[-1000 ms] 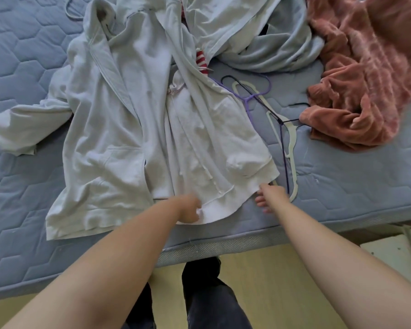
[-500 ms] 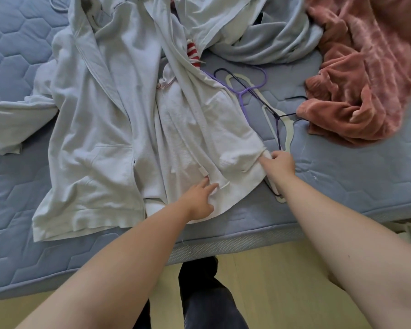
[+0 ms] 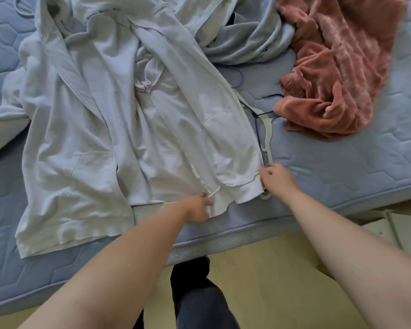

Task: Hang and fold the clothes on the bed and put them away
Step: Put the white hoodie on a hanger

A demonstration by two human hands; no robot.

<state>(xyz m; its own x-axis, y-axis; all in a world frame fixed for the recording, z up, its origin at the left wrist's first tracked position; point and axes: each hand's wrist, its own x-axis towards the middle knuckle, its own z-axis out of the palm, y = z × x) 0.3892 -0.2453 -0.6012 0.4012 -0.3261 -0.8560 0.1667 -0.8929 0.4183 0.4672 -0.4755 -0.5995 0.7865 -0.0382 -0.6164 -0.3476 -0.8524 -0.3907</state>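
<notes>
Spreading over the near part of the bed [image 3: 347, 176], a pale hoodie [image 3: 119, 129] is seen in the head view. It is laid open with the front up, the hood far away and the hem toward the bed's near edge. The hem is gripped by the left hand [image 3: 198, 208] close to the zip edge. The fingers are curled round the cloth, which passes under the fingertips and hangs slightly over the mattress side. The hem's right corner is pinched by the right hand [image 3: 277, 178], whose fingers [image 3: 262, 175] are bent against the cloth's side edge. The two hands are set apart along the hem, with a stretch of it lying flat between them.

A white hanger [image 3: 269, 131] and a dark hanger [image 3: 256, 125] are partly covered by the hoodie's right side. The white one's lower end shows just beside the right hand. A pink garment [image 3: 337, 67] is bunched to the far right, and a blue garment [image 3: 244, 36] is crumpled beyond the hoodie. Yellow floor [image 3: 271, 281] is seen below the bed.
</notes>
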